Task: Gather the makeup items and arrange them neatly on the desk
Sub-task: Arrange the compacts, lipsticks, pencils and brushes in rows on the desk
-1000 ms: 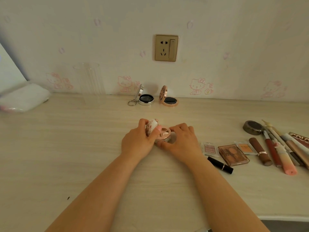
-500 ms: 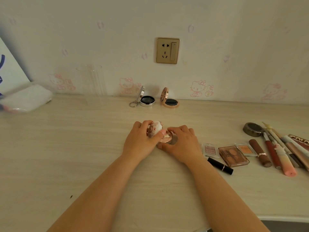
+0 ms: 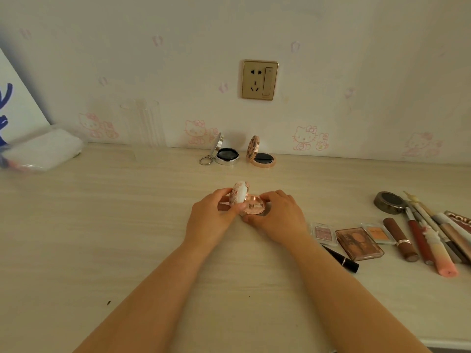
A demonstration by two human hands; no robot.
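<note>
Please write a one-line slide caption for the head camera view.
Both hands, left and right, hold an open floral compact above the desk.

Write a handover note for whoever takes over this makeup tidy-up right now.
Left hand grips the floral lid of the open compact; right hand holds its base at mid-desk.
Done: two open compacts, silver and rose-gold, stand by the wall.
Left: place this compact; then gather the palettes, black tube, dark round tin and lip tubes lying loose on the desk's right side.
</note>
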